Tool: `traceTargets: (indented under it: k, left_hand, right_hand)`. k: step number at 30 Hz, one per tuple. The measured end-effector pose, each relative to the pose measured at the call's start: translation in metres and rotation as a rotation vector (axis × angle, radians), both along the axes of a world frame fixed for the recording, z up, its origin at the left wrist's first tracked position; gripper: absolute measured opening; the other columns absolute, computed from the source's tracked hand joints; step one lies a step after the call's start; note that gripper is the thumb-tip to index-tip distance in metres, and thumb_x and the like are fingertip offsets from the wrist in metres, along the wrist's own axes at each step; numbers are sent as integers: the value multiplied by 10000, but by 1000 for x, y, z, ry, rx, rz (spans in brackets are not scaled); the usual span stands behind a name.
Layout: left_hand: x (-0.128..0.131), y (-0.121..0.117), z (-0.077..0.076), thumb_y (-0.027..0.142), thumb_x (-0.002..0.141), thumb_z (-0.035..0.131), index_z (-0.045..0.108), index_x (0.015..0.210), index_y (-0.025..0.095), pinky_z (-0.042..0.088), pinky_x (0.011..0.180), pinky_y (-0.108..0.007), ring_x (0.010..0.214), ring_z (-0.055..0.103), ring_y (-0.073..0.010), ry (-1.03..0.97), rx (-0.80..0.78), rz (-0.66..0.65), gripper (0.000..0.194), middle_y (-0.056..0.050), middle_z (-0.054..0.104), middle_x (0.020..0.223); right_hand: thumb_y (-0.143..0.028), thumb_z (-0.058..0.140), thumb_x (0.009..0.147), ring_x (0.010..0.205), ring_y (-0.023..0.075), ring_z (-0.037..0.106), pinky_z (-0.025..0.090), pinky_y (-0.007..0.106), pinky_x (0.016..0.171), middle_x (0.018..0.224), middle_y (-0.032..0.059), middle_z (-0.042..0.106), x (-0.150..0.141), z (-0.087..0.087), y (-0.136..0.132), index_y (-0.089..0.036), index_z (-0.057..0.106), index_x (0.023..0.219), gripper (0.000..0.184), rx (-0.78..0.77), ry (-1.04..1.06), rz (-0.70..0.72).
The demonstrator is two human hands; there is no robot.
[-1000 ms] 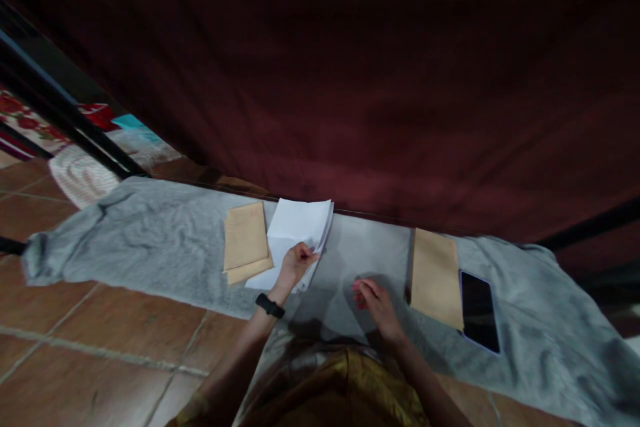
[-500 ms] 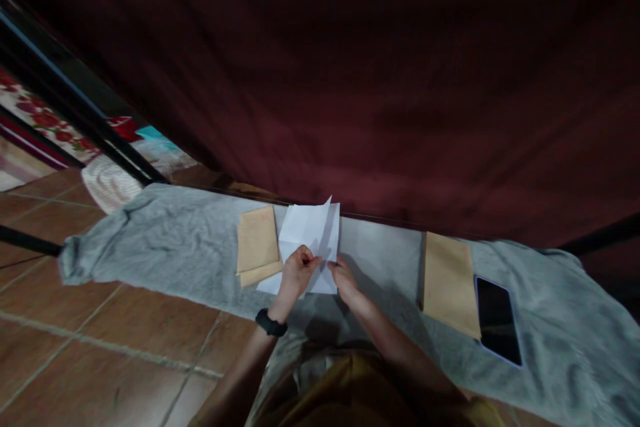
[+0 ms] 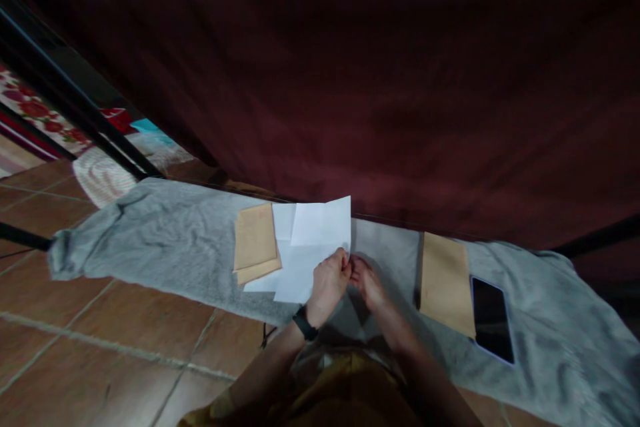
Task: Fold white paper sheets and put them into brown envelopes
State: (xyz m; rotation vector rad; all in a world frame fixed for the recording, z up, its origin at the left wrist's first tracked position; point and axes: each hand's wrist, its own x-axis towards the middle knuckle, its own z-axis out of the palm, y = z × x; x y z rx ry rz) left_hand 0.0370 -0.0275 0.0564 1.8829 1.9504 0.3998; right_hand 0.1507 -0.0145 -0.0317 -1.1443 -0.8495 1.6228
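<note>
Creased white paper [image 3: 303,260] lies spread on the grey cloth, its upper right part lifted a little. My left hand [image 3: 330,280], with a dark band on the wrist, is closed on the paper's right edge. Close against it, my right hand [image 3: 367,282] has its fingers bent together at that same edge; its fingertips are partly hidden behind the left hand. Left of the paper sit brown envelopes [image 3: 255,237], one over another, touching the sheet.
A larger brown envelope [image 3: 445,283] rests to the right, with a dark-screened tablet [image 3: 493,319] beside it. Grey cloth [image 3: 165,233] covers the low surface. A dark red curtain [image 3: 350,93] hangs behind. Black metal bars [image 3: 100,127] stand at the left, above the tiled floor [image 3: 115,327].
Both hands have moved right, and the left hand now meets the right at the paper's edge. The standing flap of paper has been opened out to the right.
</note>
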Motion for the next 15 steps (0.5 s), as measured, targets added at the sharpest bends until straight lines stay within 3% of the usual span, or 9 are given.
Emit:
traceTargets:
  k: [4,9,12,15]
  left_hand:
    - [35,-3,-15,186,964,545,634,1002,250,422,681,-251,787,690,-167,-50,-24,-82,116,0,712,853]
    - [70,-18,-38,132,913,578,646,1094,244,502,758,-276,839,700,-181,-213,32,-237,223,-10,728,942]
    - [70,-25,-50,192,910,625,636,1147,222,554,813,-308,886,697,-195,-346,110,-285,240,-30,722,991]
    - [54,-22,-63,235,928,631,617,1224,217,544,998,-392,1109,662,-234,-370,260,-286,297,-78,695,1170]
  right_hand:
    - [-641,646,802,827,237,732,571,330,691,957,76,775,47,5,-15,-213,693,1006,476,-86,35,-42]
    - [-635,653,787,1020,258,691,543,370,909,1033,68,771,79,8,-30,-222,716,941,445,141,-145,-139]
    - [-629,670,744,983,256,683,539,375,895,991,61,764,88,0,-24,-232,716,914,434,117,-264,-287]
    - [-535,728,676,962,254,678,534,384,891,1005,62,755,91,-10,-13,-223,716,981,436,107,-285,-330]
